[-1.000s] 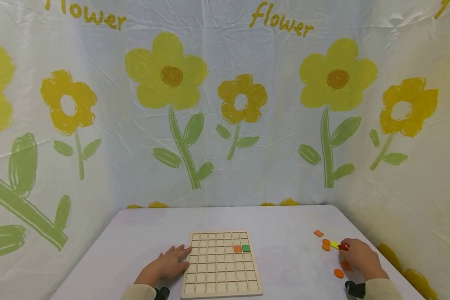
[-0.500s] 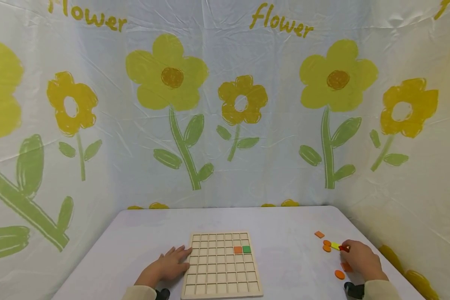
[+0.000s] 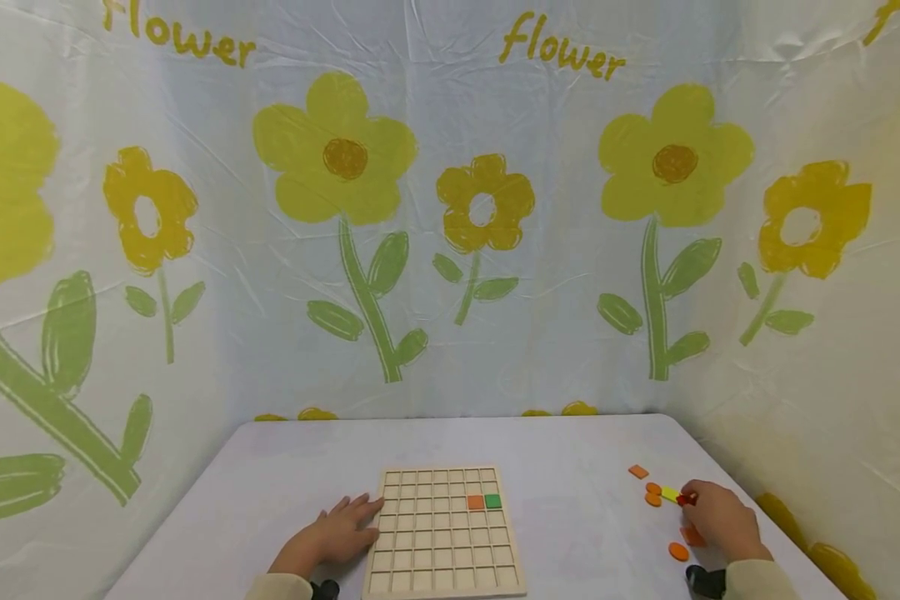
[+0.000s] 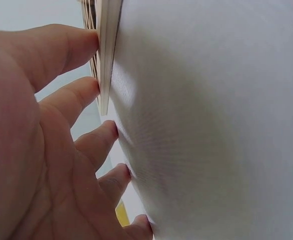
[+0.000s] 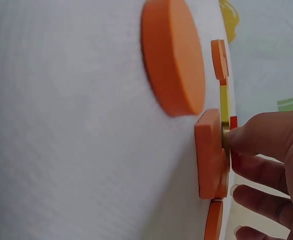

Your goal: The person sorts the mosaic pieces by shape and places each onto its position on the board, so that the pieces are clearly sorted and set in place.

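On the white table lies a wooden grid board (image 3: 423,540); an orange square tile (image 3: 476,502) and a green square tile (image 3: 492,501) sit side by side in two of its cells. My left hand (image 3: 341,532) is at the board's left side, fingers spread, with thumb and index fingertip touching the board's edge (image 4: 106,55). Over at the right, my right hand (image 3: 726,521) pinches a small red piece (image 5: 234,121) between thumb and index finger. The red piece is against a yellow piece (image 3: 669,494) in the head view; the fingers partly hide it.
Two orange round pieces (image 3: 653,500) lie left of the yellow piece. An orange square (image 3: 638,472) is farther back. Nearer are an orange disc (image 3: 678,551) and an orange block (image 5: 206,155) by the right hand. Flower-print cloth (image 3: 555,350) surrounds the table.
Both hands keep their places, and the board and pieces lie as before. Only the head view has tilted up slightly.
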Tool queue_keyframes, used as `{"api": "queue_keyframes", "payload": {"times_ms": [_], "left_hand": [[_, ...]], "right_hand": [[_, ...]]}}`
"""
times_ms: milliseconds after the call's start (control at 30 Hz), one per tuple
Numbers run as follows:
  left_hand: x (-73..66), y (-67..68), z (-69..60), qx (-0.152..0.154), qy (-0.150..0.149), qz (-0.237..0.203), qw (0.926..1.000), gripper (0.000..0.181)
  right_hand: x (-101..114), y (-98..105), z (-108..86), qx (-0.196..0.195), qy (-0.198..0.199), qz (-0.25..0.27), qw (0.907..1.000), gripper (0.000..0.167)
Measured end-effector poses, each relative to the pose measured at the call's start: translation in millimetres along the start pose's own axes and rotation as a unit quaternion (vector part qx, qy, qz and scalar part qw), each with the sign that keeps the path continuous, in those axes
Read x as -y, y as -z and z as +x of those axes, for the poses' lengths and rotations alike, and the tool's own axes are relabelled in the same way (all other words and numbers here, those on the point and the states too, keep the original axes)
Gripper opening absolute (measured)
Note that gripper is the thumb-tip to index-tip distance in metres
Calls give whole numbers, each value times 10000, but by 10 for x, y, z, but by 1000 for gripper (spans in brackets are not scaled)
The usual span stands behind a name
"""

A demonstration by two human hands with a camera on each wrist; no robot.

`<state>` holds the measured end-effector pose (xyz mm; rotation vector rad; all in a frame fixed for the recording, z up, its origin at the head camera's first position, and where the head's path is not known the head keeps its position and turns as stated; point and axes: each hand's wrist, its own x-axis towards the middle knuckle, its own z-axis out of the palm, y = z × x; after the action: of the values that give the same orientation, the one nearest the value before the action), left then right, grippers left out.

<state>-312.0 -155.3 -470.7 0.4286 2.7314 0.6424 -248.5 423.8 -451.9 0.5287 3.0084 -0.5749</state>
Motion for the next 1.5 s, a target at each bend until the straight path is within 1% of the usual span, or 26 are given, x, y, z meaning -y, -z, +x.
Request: {"api": "queue_keyframes", "payload": {"times_ms": [100,300,400,533,667,867,900,1000,1133,1267,1500], "left_hand": [[11,4,-22,14,35,-20,10000,53],[11,-14,-47,53,83,-78,9999,54],[17,-30,-46,29,66,-60,10000,53],[23,-45,-34,23,74,-22,10000,53],[20,-49,-33,34,84,-45,9999,53],[26,-57,-2,26,115,-6,9999,54],[24,-55,6,5,111,18,9999,54],[10,-41,19,-63,84,84,9999,53],[-3,-30,23,-108,99,121,9998,54],[-9,-40,26,-107,152,105,9998,54],[-21,-39,9,-91,170,65,9998,53]], "right_hand": [[60,1,-9,-13,57,33,10000,34],[149,-12,-24,-154,77,-80,9998,44],[185,-17,-20,-123,119,-12,9999,49],[227,-27,1,-145,309,139,9993,45],[267,-60,25,-223,721,252,9968,39],[415,-100,16,-172,1005,574,9931,35],[446,-105,4,-183,1041,625,9924,35],[525,-132,-25,-328,1315,583,9891,33],[666,-165,-60,-275,1401,562,9882,31],[803,-206,-86,-93,1339,602,9891,29],[1000,-321,-98,69,1346,1054,9853,27]]}}
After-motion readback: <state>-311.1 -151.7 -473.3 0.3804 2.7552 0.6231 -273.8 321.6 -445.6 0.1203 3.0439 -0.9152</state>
